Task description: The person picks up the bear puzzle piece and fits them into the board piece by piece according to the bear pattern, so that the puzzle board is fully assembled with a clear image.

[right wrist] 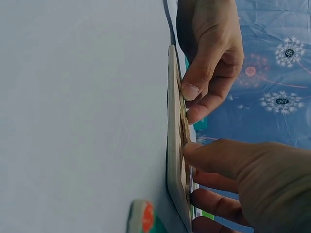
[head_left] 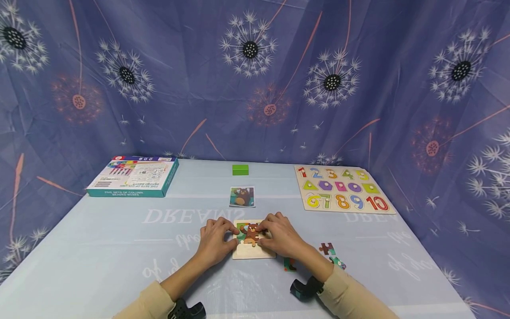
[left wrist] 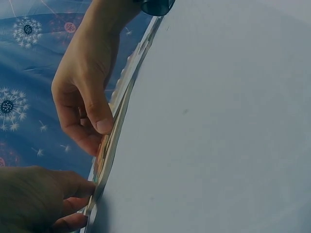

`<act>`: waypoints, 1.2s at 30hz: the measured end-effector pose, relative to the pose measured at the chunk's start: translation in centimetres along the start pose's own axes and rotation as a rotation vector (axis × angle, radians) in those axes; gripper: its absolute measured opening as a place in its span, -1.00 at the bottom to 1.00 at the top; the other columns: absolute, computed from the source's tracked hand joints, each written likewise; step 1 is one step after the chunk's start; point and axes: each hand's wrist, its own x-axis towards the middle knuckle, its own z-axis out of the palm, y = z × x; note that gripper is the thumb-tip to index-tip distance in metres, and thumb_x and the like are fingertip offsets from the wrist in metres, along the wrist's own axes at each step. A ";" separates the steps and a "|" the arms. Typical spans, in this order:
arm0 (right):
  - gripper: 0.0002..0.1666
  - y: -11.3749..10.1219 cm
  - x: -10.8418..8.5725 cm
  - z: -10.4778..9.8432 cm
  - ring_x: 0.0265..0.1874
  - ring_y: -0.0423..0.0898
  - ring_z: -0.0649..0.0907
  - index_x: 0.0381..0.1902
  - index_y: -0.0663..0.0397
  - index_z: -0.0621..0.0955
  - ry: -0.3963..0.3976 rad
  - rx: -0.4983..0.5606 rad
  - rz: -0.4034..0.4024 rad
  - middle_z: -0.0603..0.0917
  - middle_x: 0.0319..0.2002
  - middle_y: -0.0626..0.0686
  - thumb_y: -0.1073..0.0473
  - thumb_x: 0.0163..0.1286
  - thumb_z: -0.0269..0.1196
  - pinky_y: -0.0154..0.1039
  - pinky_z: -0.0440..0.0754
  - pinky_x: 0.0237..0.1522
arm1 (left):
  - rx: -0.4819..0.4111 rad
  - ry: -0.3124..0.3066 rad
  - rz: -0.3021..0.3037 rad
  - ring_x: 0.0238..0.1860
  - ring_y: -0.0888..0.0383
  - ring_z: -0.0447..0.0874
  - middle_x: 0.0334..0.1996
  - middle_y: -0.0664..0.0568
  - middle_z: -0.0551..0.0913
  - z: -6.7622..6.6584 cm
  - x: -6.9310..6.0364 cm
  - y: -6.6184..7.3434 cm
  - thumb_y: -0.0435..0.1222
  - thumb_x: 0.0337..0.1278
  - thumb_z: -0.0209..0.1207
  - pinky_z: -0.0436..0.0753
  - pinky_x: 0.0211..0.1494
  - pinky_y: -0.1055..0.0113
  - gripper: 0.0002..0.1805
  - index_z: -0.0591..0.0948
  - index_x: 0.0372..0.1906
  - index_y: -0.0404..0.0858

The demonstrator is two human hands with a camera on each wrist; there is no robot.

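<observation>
A small wooden puzzle board (head_left: 253,253) lies flat on the table, with joined bear puzzle pieces (head_left: 252,233) in its upper part and bare wood along the near side. My left hand (head_left: 215,240) holds the board's left edge, thumb and forefinger bent at the pieces there. From the right, my right hand (head_left: 282,235) pinches a bear piece between thumb and forefinger. Its palm and fingers hide the board's right side. The right wrist view shows the board (right wrist: 173,121) edge-on, with right-hand fingertips on its upper face. Loose jigsaw pieces (head_left: 326,248) lie right of the right forearm.
Another piece (head_left: 290,265) lies partly under the right forearm. Beyond the board are a bear picture card (head_left: 241,196) and a green block (head_left: 240,169). A boxed set (head_left: 131,177) sits back left, a number board (head_left: 344,189) back right. A patterned curtain (head_left: 191,88) hangs behind.
</observation>
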 end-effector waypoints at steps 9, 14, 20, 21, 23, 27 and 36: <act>-0.72 0.0 0.1 0.0 -0.22 -0.14 0.41 -0.23 -0.10 0.69 0.003 -0.011 -0.007 0.58 -0.21 -0.08 0.00 0.07 0.40 -0.13 0.34 -0.10 | -0.004 -0.001 0.000 -0.07 0.06 0.34 -0.23 0.11 0.57 0.1 0.0 0.0 -0.26 -0.20 0.31 0.19 0.02 -0.01 -0.87 0.67 -0.41 -0.07; -0.72 -0.1 0.1 0.0 -0.22 -0.13 0.41 -0.24 -0.09 0.69 0.002 -0.013 -0.008 0.58 -0.21 -0.08 0.01 0.07 0.40 -0.12 0.34 -0.11 | 0.005 0.000 0.002 -0.08 0.07 0.33 -0.24 0.11 0.56 0.1 0.0 0.1 -0.27 -0.21 0.30 0.19 0.02 0.00 -0.87 0.67 -0.41 -0.07; -0.72 0.0 0.1 0.1 -0.22 -0.13 0.40 -0.23 -0.09 0.69 0.003 -0.017 -0.007 0.58 -0.21 -0.07 0.02 0.06 0.40 -0.14 0.33 -0.13 | 0.000 0.015 0.043 -0.08 0.08 0.33 -0.23 0.10 0.56 0.0 0.1 0.6 -0.28 -0.20 0.30 0.19 0.05 -0.01 -0.87 0.67 -0.41 -0.07; -0.72 0.0 0.1 0.1 -0.22 -0.13 0.40 -0.23 -0.09 0.69 0.002 -0.015 -0.005 0.58 -0.21 -0.07 0.02 0.06 0.40 -0.14 0.33 -0.13 | -0.001 0.016 0.049 -0.08 0.08 0.33 -0.23 0.10 0.56 0.0 0.1 0.7 -0.28 -0.20 0.30 0.19 0.05 0.00 -0.87 0.67 -0.40 -0.07; -0.72 0.1 0.0 0.1 -0.23 -0.14 0.39 -0.23 -0.10 0.69 0.001 -0.011 -0.002 0.58 -0.22 -0.08 0.02 0.06 0.40 -0.15 0.32 -0.14 | -0.002 0.013 0.061 -0.09 0.08 0.34 -0.23 0.10 0.57 0.1 0.1 0.9 -0.28 -0.20 0.31 0.21 0.03 0.02 -0.87 0.67 -0.40 -0.07; -0.73 0.1 0.0 0.2 -0.24 -0.16 0.39 -0.24 -0.12 0.69 0.007 -0.015 -0.007 0.57 -0.23 -0.10 0.01 0.06 0.40 -0.18 0.31 -0.16 | -0.004 0.000 0.081 -0.10 0.08 0.33 -0.23 0.10 0.56 0.5 0.2 1.2 -0.26 -0.18 0.33 0.21 0.01 0.03 -0.87 0.67 -0.40 -0.06; -0.71 0.2 0.1 0.4 -0.27 -0.18 0.37 -0.24 -0.13 0.69 0.021 -0.041 -0.025 0.57 -0.23 -0.11 -0.01 0.05 0.41 -0.22 0.31 -0.18 | -0.003 -0.001 0.093 -0.11 0.09 0.33 -0.23 0.09 0.56 1.0 0.3 1.6 -0.23 -0.15 0.35 0.21 0.00 0.02 -0.88 0.66 -0.40 -0.06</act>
